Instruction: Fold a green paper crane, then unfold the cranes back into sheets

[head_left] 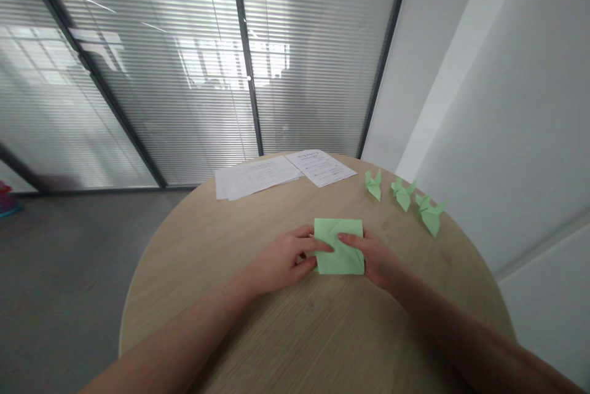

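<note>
Between my hands is a light green sheet of folded paper point(340, 262), roughly square, with faint creases across it. My left hand point(291, 257) grips its left edge, one finger lying on the top face and others at or behind the edge. On the right side, my right hand point(375, 257) pinches the paper, thumb on top and the other fingers hidden underneath. The paper's underside and any layers beneath cannot be seen.
Three green origami cranes, a left one point(373, 185), a middle one point(403, 193) and a right one point(431, 214), stand near the round table's point(184, 271) right edge. White printed sheets point(262, 177) lie at the far side. Beyond are a glass partition with blinds point(318, 74) and a white wall point(520, 117).
</note>
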A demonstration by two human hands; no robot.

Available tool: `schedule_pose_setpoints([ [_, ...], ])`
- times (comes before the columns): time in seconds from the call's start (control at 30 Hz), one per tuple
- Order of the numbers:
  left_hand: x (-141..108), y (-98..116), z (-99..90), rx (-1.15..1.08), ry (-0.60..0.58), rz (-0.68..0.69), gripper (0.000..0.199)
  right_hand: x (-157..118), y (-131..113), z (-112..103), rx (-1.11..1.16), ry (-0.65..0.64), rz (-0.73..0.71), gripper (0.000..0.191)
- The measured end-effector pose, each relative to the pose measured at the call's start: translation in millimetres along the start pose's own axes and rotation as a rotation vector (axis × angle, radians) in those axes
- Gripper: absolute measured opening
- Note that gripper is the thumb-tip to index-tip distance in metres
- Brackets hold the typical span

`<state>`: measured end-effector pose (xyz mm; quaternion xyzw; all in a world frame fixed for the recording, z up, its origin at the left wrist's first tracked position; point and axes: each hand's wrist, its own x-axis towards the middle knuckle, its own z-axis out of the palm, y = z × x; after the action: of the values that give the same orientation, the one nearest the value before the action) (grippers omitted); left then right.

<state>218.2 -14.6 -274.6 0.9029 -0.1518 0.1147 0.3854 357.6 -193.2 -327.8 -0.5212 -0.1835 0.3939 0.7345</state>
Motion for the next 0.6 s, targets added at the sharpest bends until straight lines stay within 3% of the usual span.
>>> schedule_pose_setpoints([
  [0.13, 2, -5, 5.5, -0.114, 0.025, -0.093, 0.020, -1, -1, 4, 0.015, -0.010, -0.004, 0.050],
  [0.33, 5, -22, 23.5, -0.338, 0.320, -0.265, 0.022, -5, 0, 16, 0.062, 0.000, -0.023, 0.045],
  [0.47, 6, -23, 28.9, -0.488, 0.459, -0.320, 0.033, -7, 3, 24, 0.095, -0.006, -0.054, 0.044],
  [0.6, 8, -22, 29.8, -0.584, 0.492, -0.323, 0.050, -8, 5, 27, 0.111, -0.025, -0.060, 0.047],
])
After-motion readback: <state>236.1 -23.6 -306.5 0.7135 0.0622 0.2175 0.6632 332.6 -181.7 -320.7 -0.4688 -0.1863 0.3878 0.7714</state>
